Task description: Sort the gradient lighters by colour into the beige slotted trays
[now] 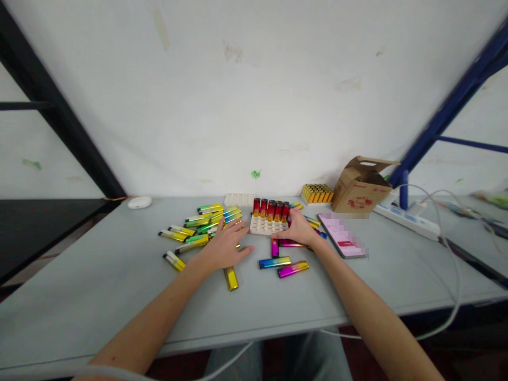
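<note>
A white tray with holes [260, 226] sits in the middle of the table. Along its back row stand several red-and-gold cylinders with dark ends [271, 210], which look like batteries. My right hand [299, 228] is curled round the tray's right end, thumb at the front corner; its fingertips are partly hidden. To the left, my left hand [224, 246] hovers over or rests on loose yellow-and-green lighters [198, 239], fingers spread, holding nothing. Near my right hand lie a magenta-and-gold lighter [293, 269], a blue-and-yellow lighter [274, 262] and a magenta lighter [275, 247].
Behind, a second white tray [238, 199] lies against the wall. A block of yellow cylinders [317, 194], an open cardboard box [359, 190], a phone [341, 235] and a power strip [413, 219] are on the right. A white case [139, 202] sits back left. Cables hang at the right.
</note>
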Demonstrator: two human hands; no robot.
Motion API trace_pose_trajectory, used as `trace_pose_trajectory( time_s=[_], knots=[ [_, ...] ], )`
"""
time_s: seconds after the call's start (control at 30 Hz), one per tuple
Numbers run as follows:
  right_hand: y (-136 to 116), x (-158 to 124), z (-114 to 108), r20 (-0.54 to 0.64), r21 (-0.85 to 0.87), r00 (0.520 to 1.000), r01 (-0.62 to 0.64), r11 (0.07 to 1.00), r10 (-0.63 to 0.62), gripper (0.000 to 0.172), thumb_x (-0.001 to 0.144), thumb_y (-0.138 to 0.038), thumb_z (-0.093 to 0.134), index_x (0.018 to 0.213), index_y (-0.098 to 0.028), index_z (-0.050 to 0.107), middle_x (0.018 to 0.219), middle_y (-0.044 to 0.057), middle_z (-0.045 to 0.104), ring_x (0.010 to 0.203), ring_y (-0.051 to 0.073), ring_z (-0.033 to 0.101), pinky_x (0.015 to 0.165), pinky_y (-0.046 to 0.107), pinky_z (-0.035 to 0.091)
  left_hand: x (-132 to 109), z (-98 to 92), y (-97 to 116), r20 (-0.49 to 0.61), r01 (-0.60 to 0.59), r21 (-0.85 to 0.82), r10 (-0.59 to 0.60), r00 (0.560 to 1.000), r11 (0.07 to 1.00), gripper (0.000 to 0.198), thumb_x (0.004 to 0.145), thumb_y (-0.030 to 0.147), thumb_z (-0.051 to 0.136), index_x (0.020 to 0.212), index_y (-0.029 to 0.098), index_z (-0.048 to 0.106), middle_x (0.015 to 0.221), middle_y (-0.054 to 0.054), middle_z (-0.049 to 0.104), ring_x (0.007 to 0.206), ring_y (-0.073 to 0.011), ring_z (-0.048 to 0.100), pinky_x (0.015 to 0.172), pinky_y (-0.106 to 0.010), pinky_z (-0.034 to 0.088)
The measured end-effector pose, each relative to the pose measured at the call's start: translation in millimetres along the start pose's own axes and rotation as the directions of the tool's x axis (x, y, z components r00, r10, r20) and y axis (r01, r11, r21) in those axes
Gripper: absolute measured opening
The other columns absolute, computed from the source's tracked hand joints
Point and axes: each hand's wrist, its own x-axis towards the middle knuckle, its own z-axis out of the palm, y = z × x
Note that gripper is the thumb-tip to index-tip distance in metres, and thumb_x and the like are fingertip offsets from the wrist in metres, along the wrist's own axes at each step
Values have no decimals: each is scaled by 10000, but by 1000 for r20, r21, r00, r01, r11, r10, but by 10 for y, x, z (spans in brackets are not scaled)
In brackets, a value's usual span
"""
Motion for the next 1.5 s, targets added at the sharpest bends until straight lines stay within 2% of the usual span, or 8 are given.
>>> trace_pose_trajectory(
  time_s=[0.1, 0.27, 0.47, 0.67, 0.8, 0.97, 1.2, 1.5],
  knots=[
    [-28, -9, -29, -40, 7, 999, -15, 1000, 15, 697, 512, -508, 844, 1056, -119, 648, 1032, 137, 684, 956, 310, 617, 883, 465, 479, 0, 2, 0, -3, 6, -2, -6, 1000, 1000, 497, 869, 453, 545, 1290, 190, 569, 1382, -152, 541, 1339, -362, 413, 1121, -674, 171],
    [-57, -22, -171, -90, 169, 994, -41, 985, 57, 636, 563, -454, 837, 1081, -145, 637, 1032, 112, 715, 915, 285, 665, 854, 429, 521, 3, -17, 12, 25, 21, 11, -22, 999, 1000, 483, 889, 442, 516, 1292, 182, 565, 1389, -159, 532, 1350, -352, 403, 1122, -667, 179],
    [84, -23, -381, -226, -38, 971, -87, 995, 76, 633, 509, -530, 842, 984, -143, 683, 963, 134, 717, 917, 338, 651, 861, 489, 503, 1, -30, 22, 31, 31, 20, -31, 999, 999, 442, 897, 417, 514, 1277, 199, 574, 1391, -153, 532, 1357, -336, 399, 1131, -652, 186],
    [93, -47, -512, -275, -27, 955, -125, 992, 112, 675, 523, -520, 829, 1036, -112, 666, 979, 134, 722, 877, 313, 659, 858, 471, 503, -1, -50, 27, 33, 28, 20, -29, 999, 999, 384, 897, 386, 522, 1229, 213, 605, 1381, -133, 544, 1348, -322, 416, 1149, -635, 168],
    [65, -54, -519, -293, -19, 947, -143, 990, 131, 679, 514, -523, 835, 1030, -114, 664, 988, 142, 721, 887, 322, 660, 857, 476, 505, -2, -47, 43, 16, 30, 9, -30, 999, 1000, 479, 891, 420, 520, 1315, 197, 544, 1401, -135, 527, 1350, -328, 410, 1139, -639, 189],
    [12, -64, -437, -221, 15, 969, -112, 994, 112, 640, 531, -498, 836, 1021, -124, 667, 1006, 136, 719, 915, 320, 663, 846, 451, 519, -12, -34, 103, 9, 16, 44, -17, 1000, 999, 571, 897, 502, 485, 1373, 187, 490, 1439, -133, 490, 1373, -317, 379, 1157, -613, 138],
    [-71, -95, -358, -62, 166, 997, -37, 985, 48, 688, 556, -441, 845, 1133, -138, 625, 1116, 126, 698, 1002, 304, 657, 921, 453, 499, -10, -20, 179, 32, -109, 40, 108, 994, 993, 613, 911, 521, 457, 1444, 225, 390, 1511, -87, 399, 1415, -300, 308, 1164, -575, 130],
    [-128, -111, -303, 42, 232, 999, -21, 972, 12, 726, 534, -440, 861, 1144, -127, 620, 1136, 128, 687, 1065, 307, 633, 974, 460, 471, 33, 15, 249, -34, -104, 81, 107, 994, 991, 436, 957, 336, 391, 1382, 265, 457, 1455, -73, 479, 1371, -277, 380, 1142, -619, 153]
  ],
)
